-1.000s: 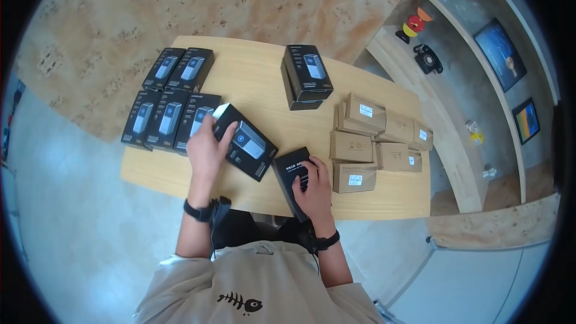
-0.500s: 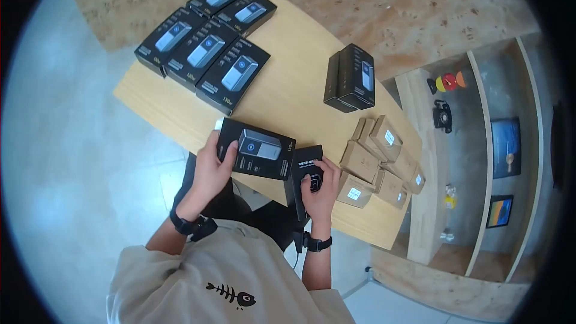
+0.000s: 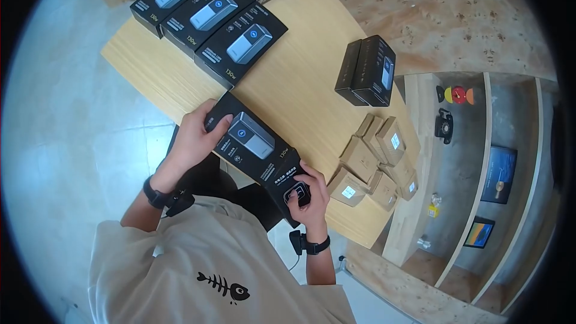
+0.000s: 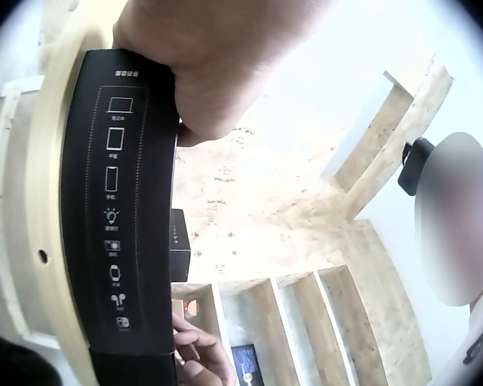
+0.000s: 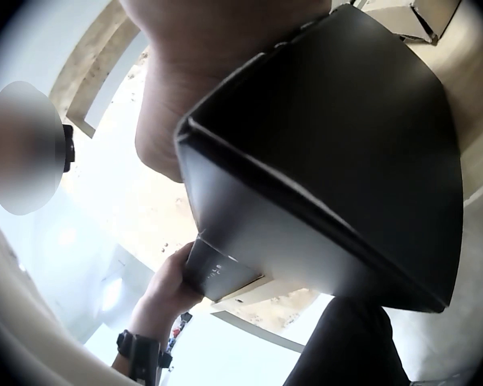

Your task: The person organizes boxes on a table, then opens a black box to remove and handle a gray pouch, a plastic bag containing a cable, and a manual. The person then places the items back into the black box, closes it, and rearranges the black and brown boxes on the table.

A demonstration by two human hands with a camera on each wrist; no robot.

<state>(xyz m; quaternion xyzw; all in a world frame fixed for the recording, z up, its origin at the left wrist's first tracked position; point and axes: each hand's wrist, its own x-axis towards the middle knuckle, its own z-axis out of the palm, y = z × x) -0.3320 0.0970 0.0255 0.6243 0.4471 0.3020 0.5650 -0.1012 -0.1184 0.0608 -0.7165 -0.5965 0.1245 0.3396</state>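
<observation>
My left hand (image 3: 198, 134) grips the left end of a black power bank box (image 3: 245, 134), its thumb on the printed face with a silver device and "130W". A row of icons runs down its long side in the left wrist view. Around a second black box (image 3: 290, 201), with white lettering on top, my right hand (image 3: 312, 198) curls its fingers. The two boxes meet at an end, the lettered one overlapping the printed one's lower corner in the head view. Dark blank faces of the lettered box (image 5: 330, 153) fill the right wrist view.
Several black printed boxes (image 3: 242, 44) lie grouped on the table (image 3: 144, 72) at upper left. Two more black boxes (image 3: 375, 72) stand at the far side. Brown cardboard boxes (image 3: 360, 159) are piled at the right. Shelving (image 3: 414, 204) rises beyond the table.
The head view has turned. My left hand has brought the printed box, earlier apart at an angle, end to end with the lettered box. The right hand keeps its hold.
</observation>
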